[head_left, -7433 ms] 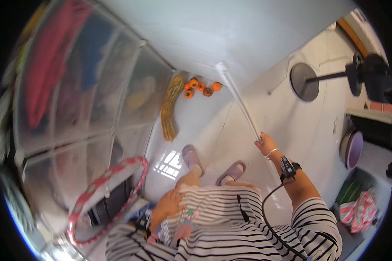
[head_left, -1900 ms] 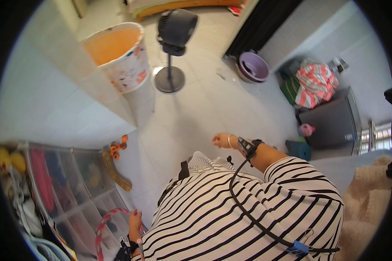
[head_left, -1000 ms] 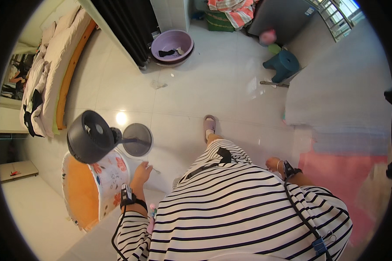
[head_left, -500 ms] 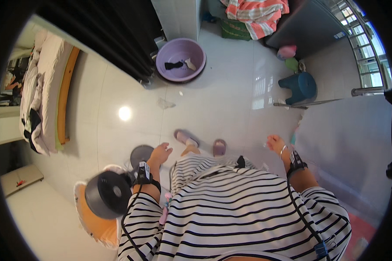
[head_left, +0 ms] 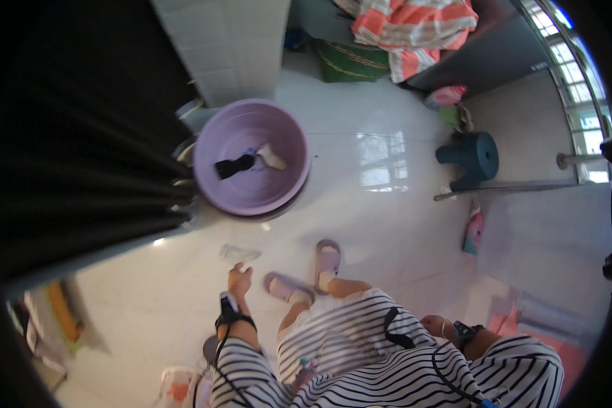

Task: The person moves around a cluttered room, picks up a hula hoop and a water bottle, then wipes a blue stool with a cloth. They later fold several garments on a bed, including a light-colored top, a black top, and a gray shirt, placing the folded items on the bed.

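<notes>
The bare left hand (head_left: 239, 277) hangs with its fingers loosely parted and nothing visible in them, its tips just beside a crumpled, see-through scrap (head_left: 240, 252) on the pale, glossy tile floor (head_left: 360, 224). The right hand (head_left: 434, 325) is loosely curled beside the black-and-white striped dress (head_left: 347, 323); whether it holds anything, I cannot tell. Slipping looks like the main risk: the smooth scrap lies close to the mauve open-toed slippers (head_left: 328, 257), and a sole set on it could skid on the shiny tiles. The round purple plastic basin (head_left: 214, 136) sits just beyond the scrap, so a careless toe could knock it and shift the black cloth piece (head_left: 235, 166) and cream cloth piece (head_left: 272, 156) inside. The thin black cable (head_left: 229, 387) by the left arm could also snag if the arm stretches too far.
</notes>
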`<control>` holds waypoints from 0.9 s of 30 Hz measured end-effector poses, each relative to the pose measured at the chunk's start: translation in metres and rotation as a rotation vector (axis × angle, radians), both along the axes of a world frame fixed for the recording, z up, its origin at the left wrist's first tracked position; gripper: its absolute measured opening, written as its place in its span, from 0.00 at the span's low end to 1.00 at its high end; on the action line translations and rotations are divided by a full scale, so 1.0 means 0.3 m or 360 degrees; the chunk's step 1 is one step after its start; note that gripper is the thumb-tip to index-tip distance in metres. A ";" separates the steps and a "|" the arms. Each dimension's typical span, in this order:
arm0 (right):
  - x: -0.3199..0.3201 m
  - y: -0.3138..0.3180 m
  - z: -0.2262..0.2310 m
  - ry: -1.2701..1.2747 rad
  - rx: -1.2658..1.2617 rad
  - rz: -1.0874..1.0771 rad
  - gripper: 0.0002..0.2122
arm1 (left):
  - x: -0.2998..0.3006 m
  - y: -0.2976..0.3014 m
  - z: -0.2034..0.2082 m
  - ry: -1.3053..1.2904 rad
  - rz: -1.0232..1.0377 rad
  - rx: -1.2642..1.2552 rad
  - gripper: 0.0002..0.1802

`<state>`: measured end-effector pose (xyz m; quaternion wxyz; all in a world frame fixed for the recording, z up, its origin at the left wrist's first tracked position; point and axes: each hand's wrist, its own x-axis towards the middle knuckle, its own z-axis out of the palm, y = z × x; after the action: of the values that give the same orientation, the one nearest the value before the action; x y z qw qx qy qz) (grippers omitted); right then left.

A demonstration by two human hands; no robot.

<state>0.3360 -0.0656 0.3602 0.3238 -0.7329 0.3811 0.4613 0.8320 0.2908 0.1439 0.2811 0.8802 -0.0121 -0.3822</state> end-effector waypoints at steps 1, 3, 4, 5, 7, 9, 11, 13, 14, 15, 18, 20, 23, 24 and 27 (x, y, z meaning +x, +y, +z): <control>0.021 -0.013 -0.037 0.0006 -0.0091 -0.0031 0.13 | 0.012 -0.003 -0.118 0.0146 0.0169 -0.0077 0.28; 0.051 -0.057 -0.120 0.0351 -0.0066 -0.0894 0.14 | -0.002 0.001 -0.339 0.0125 0.0220 -0.0024 0.32; 0.053 -0.078 -0.158 0.0340 -0.0066 -0.1008 0.14 | -0.014 0.005 -0.441 0.0289 0.0528 -0.0049 0.35; 0.050 -0.090 -0.196 0.0330 -0.0112 -0.0862 0.14 | -0.034 0.023 -0.529 0.0162 0.0475 -0.0055 0.35; 0.034 -0.114 -0.258 0.0306 -0.0180 -0.0561 0.15 | -0.065 0.038 -0.690 0.0599 0.1023 -0.0138 0.33; 0.017 -0.124 -0.301 0.0339 -0.0009 -0.0638 0.15 | -0.090 0.043 -0.829 0.0491 0.1115 -0.0165 0.29; 0.008 -0.123 -0.329 0.0385 -0.0011 -0.0732 0.15 | -0.115 0.034 -0.933 0.0432 0.1084 -0.0110 0.27; 0.009 -0.109 -0.342 0.0397 0.0005 -0.0780 0.15 | -0.114 0.027 -0.959 0.0326 0.0871 0.0256 0.27; 0.012 -0.097 -0.341 0.0390 0.0012 -0.0797 0.15 | -0.114 0.022 -0.932 0.0254 0.0764 0.0436 0.26; 0.018 -0.083 -0.340 0.0376 0.0018 -0.0829 0.15 | -0.102 0.012 -0.880 0.0169 0.0656 0.0610 0.27; 0.037 -0.032 -0.298 0.0225 0.0083 -0.0890 0.15 | -0.013 -0.040 -0.561 -0.0620 0.0466 0.0388 0.29; 0.052 0.006 -0.246 0.0251 0.0040 -0.0704 0.14 | 0.052 -0.129 -0.277 -0.1029 0.0323 0.0074 0.31; 0.081 0.060 -0.120 0.0286 0.0043 -0.0737 0.13 | 0.203 -0.316 0.096 -0.1121 0.0053 -0.0235 0.33; 0.097 0.079 -0.070 0.0151 0.0066 -0.0709 0.13 | 0.260 -0.378 0.190 -0.1141 -0.0060 -0.0380 0.33; 0.151 0.110 0.083 0.0069 -0.0003 -0.1000 0.14 | 0.422 -0.541 0.381 -0.0646 -0.0315 -0.0122 0.31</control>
<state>0.3814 -0.0327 0.3850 0.4417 -0.5695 0.5961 0.3538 0.9585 0.1285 0.2583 0.2672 0.9223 -0.1691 -0.2221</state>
